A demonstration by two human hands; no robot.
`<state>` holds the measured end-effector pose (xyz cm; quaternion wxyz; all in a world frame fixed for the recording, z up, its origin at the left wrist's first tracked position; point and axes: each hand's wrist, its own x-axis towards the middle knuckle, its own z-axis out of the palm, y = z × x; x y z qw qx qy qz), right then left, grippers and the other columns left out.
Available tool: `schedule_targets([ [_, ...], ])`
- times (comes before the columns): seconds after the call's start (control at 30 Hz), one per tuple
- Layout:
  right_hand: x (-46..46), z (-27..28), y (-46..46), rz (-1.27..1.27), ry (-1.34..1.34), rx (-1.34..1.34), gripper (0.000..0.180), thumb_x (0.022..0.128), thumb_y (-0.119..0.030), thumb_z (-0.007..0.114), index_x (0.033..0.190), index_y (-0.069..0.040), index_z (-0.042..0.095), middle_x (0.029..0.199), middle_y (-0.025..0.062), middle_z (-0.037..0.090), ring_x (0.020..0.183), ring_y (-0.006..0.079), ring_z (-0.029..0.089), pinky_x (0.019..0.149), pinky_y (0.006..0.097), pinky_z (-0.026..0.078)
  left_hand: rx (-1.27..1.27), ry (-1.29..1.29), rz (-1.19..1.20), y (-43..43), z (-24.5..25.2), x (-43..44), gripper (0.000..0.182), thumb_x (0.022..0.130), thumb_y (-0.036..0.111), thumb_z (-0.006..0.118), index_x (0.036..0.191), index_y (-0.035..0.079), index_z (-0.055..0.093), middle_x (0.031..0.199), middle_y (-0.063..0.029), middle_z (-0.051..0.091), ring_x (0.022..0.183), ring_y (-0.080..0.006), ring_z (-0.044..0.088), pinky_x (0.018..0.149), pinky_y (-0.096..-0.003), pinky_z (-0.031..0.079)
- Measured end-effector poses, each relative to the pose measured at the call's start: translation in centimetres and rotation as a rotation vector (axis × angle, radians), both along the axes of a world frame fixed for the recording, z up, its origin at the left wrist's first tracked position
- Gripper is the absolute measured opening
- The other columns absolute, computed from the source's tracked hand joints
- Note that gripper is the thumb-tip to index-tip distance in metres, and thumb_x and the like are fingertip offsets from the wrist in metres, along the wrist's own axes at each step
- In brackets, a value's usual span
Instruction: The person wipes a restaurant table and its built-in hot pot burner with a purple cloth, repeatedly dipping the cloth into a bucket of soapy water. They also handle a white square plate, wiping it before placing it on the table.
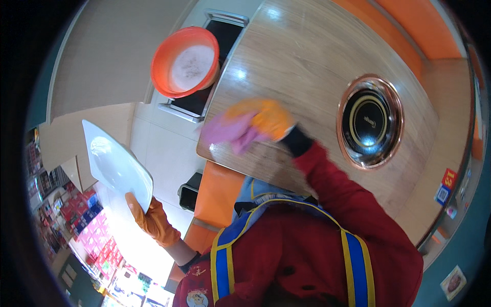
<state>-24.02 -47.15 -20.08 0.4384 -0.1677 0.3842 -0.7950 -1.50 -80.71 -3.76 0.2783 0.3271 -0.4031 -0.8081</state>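
My left hand [151, 220], in an orange rubber glove, grips the lower corner of a white four-cornered plate [119, 163] and holds it out over the floor. My right hand [268, 119], gloved in orange and slightly blurred, presses a pink-purple cloth [230, 132] at the corner edge of a wood-grain table [307, 57]. Beyond the table's far-left edge, an orange-red basin [161, 69] holds whitish, foamy liquid. It stands on a black surface with metal rails [184, 111]. Set into the tabletop at the right is a round black cooktop [368, 122] with a copper-coloured rim.
Orange bench seats [218, 192] adjoin the table near my body, and another orange seat [437, 28] lies beyond it. A dark bin [189, 195] stands on the tiled floor. At the upper left is another table [111, 50]. Stacked boxes [94, 234] stand farther off.
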Motion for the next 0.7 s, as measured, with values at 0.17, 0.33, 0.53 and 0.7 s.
schedule_targets([
  [0.17, -7.6, 0.4, 18.2, -0.351, 1.225, 1.214, 0.052, 0.084, -0.02, 0.07, 0.135, -0.015, 0.066, 0.131, 0.0172, 0.067, 0.112, 0.0328, 0.067, 0.097, 0.045, 0.053, 0.046, 0.099, -0.053, 0.5, 2.0, -2.8, 0.041, 0.101, 0.007, 0.064, 0.138, -0.004, 0.052, 0.117, -0.0188, 0.066, 0.096, -0.0217, 0.068, 0.08, -0.0279, 0.061],
  [0.33, -3.2, -4.2, 17.0, -0.576, 1.244, 1.359, 0.055, 0.081, -0.021, 0.068, 0.136, -0.02, 0.065, 0.144, 0.0155, 0.059, 0.121, 0.037, 0.061, 0.106, 0.0464, 0.045, 0.129, 0.163, -0.375, -2.1, 4.1, -7.1, 0.04, 0.103, 0.003, 0.058, 0.142, 0.0, 0.051, 0.117, -0.0201, 0.064, 0.093, -0.0237, 0.067, 0.074, -0.032, 0.062],
  [0.53, 3.5, -1.5, 12.0, -0.711, 1.029, 1.541, 0.063, 0.072, -0.012, 0.069, 0.134, -0.022, 0.067, 0.144, 0.013, 0.06, 0.111, 0.0361, 0.062, 0.099, 0.0451, 0.046, -0.051, -0.003, -0.394, -7.0, 1.9, -14.3, 0.038, 0.1, 0.01, 0.067, 0.136, 0.0, 0.06, 0.123, -0.0128, 0.065, 0.091, -0.0174, 0.062, 0.075, -0.0264, 0.053],
  [0.7, 14.2, -2.6, 1.2, -0.956, 0.756, 1.679, 0.062, 0.072, -0.012, 0.066, 0.134, -0.018, 0.068, 0.143, 0.0158, 0.061, 0.119, 0.0342, 0.061, 0.1, 0.045, 0.047, -0.292, -0.085, -0.483, -10.3, 0.9, -19.7, 0.037, 0.102, 0.016, 0.066, 0.136, 0.001, 0.061, 0.12, -0.0091, 0.066, 0.086, -0.0141, 0.059, 0.073, -0.0242, 0.049],
])
